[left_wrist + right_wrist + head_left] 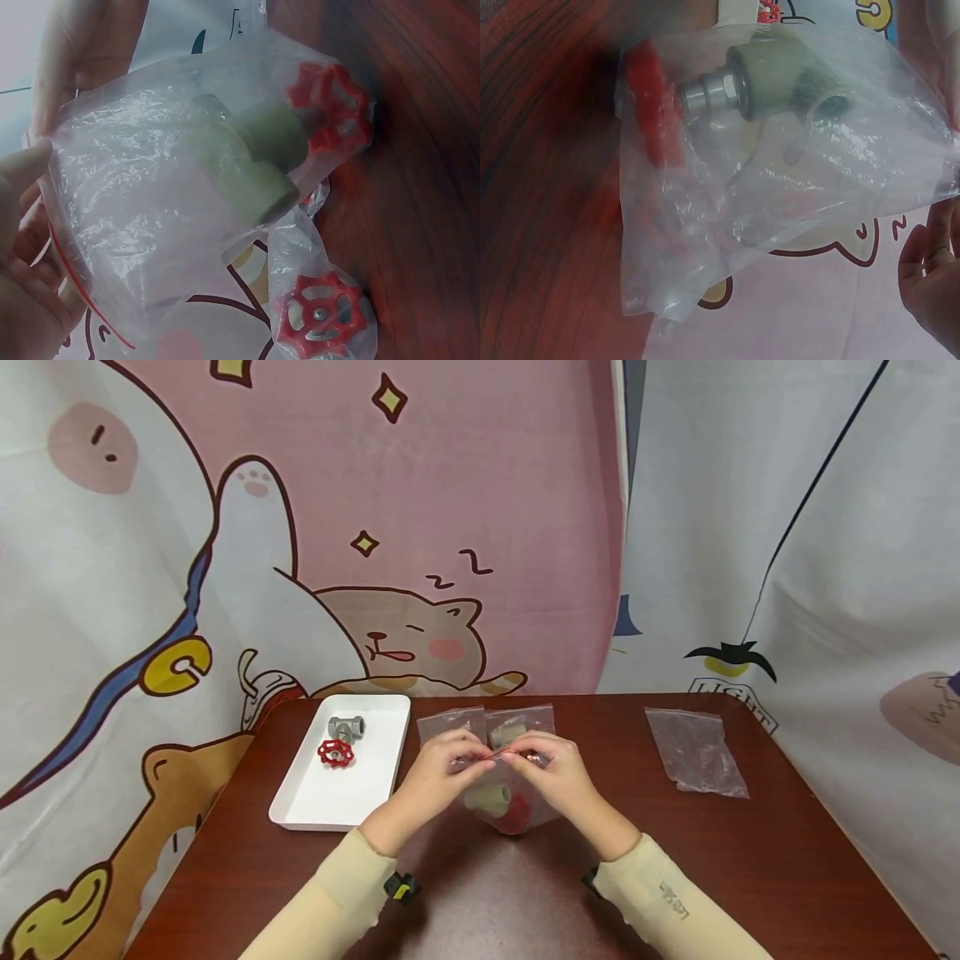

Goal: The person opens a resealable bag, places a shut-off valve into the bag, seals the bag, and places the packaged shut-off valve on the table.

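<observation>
At the middle of the table, both hands pinch the red-striped top edge of a clear zip bag (112,217), fingertips close together. The left hand (441,768) grips from the left, the right hand (557,774) from the right. Inside the bag hangs a green valve (769,79) with a metal stem and a red handwheel (652,105); its lower end is near or on the table. Behind the hands lie more zip bags (453,720), partly hidden. One holds a green fitting (508,732), and the left wrist view shows another red handwheel (322,319) in plastic.
A white tray (330,802) stands at the left, bearing a grey metal valve (345,727) with a red handwheel (335,753). To the right, a flat clear bag (696,753) lies on the brown table (757,868). A cartoon-printed cloth (487,468) hangs behind the table's far edge.
</observation>
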`<state>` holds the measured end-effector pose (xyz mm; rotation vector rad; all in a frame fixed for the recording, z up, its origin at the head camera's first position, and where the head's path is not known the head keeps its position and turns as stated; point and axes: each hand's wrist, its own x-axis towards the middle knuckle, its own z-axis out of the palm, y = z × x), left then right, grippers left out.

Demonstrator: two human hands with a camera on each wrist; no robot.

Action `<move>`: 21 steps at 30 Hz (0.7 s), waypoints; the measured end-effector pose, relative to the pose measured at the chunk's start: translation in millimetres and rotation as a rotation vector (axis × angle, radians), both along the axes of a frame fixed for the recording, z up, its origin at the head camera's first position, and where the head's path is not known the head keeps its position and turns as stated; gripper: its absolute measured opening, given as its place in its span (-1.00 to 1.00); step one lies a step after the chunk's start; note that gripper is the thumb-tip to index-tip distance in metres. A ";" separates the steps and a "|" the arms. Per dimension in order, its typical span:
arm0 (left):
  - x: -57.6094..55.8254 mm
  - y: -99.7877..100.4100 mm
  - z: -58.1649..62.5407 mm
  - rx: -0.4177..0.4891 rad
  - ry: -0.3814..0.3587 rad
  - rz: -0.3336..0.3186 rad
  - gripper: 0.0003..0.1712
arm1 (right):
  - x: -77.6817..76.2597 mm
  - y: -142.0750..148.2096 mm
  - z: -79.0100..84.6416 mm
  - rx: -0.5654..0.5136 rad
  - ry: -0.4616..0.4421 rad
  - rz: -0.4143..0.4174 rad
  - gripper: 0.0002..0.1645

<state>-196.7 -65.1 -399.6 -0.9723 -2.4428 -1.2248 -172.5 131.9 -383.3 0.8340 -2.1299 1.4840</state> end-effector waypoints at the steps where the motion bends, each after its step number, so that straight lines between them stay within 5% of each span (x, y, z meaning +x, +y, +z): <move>1: 0.1 0.5 -0.1 -0.003 0.005 0.005 -0.90 | 0.1 -0.1 0.4 0.001 0.005 0.000 -0.93; 15: 2.3 5.9 -6.7 0.072 0.061 0.002 -0.97 | 1.1 -3.1 0.7 -0.001 0.033 0.001 -0.91; 21: 2.9 2.8 -6.8 0.023 0.084 0.015 -0.95 | 0.2 -3.1 -0.5 -0.007 0.053 -0.017 -0.90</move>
